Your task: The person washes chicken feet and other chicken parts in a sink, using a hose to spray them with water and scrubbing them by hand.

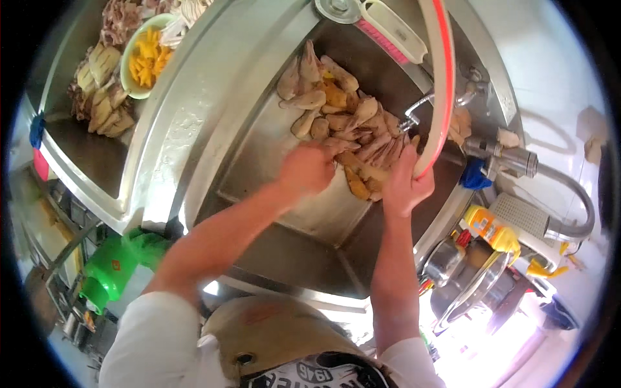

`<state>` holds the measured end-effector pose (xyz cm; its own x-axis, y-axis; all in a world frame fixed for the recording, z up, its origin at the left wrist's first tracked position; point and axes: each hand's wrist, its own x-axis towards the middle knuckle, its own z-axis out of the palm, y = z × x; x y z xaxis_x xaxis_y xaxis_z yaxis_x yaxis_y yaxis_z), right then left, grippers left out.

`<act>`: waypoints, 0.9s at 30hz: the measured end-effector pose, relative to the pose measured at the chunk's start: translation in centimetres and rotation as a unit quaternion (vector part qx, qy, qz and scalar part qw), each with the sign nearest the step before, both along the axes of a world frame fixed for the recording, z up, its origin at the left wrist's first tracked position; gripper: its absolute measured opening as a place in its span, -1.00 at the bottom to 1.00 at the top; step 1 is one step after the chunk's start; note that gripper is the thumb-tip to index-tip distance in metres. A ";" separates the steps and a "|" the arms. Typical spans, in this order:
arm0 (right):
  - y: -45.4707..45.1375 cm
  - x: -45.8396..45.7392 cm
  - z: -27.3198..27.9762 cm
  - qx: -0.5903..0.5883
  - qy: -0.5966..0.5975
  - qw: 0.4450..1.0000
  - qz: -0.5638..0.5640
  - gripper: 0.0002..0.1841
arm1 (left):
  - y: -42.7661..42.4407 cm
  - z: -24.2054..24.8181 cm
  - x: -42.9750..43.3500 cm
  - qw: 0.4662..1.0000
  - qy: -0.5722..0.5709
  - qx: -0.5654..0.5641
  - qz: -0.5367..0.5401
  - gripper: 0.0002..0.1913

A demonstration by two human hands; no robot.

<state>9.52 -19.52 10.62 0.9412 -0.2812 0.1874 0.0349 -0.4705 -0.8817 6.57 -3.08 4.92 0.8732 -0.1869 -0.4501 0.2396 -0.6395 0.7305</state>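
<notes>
A pile of raw poultry pieces [366, 114] lies on the floor of a stainless steel sink basin [301, 208]. My left hand [305, 169] is at the near left edge of the pile, its fingers curled in and blurred; I cannot tell whether it holds a piece. My right hand [409, 186] grips a cream hose with a red stripe [442, 87], which arches up over the basin's right side. The hose end is hard to make out beside the meat. Yellowish pieces [356, 183] lie between my two hands.
A pink-bristled brush [395, 31] and a round metal lid [338, 7] lie at the far rim. A metal faucet [509, 155] and a yellow bottle [490, 228] stand right. The left basin holds more meat [104, 92] and a green bowl [127, 63] of yellow pieces. A green container [109, 266] is lower left.
</notes>
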 end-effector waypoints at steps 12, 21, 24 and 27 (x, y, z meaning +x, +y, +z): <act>0.4 -1.6 2.1 0.029 -0.018 0.998 0.044 -0.67 | -7.8 -18.2 1.1 0.979 -0.113 -0.166 0.028 -0.74; 3.8 -2.6 1.7 0.190 0.027 0.980 0.058 -0.62 | -4.2 -7.1 -4.1 0.790 0.320 -0.407 0.328 -0.76; 4.4 -3.8 0.7 0.166 0.044 0.980 0.100 -0.62 | -4.1 -6.0 -5.6 0.757 0.225 -0.464 0.402 -0.75; 4.9 -3.6 1.3 0.181 0.060 0.981 0.031 -0.62 | -2.5 -8.1 -6.6 0.726 0.281 -0.555 0.293 -0.75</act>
<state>5.94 -14.66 11.94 0.9678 -0.2504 -0.0268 -0.0599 -0.1254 -0.9903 -0.07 -5.62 -3.20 0.6864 -0.3772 -0.6217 0.6924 0.6002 0.4004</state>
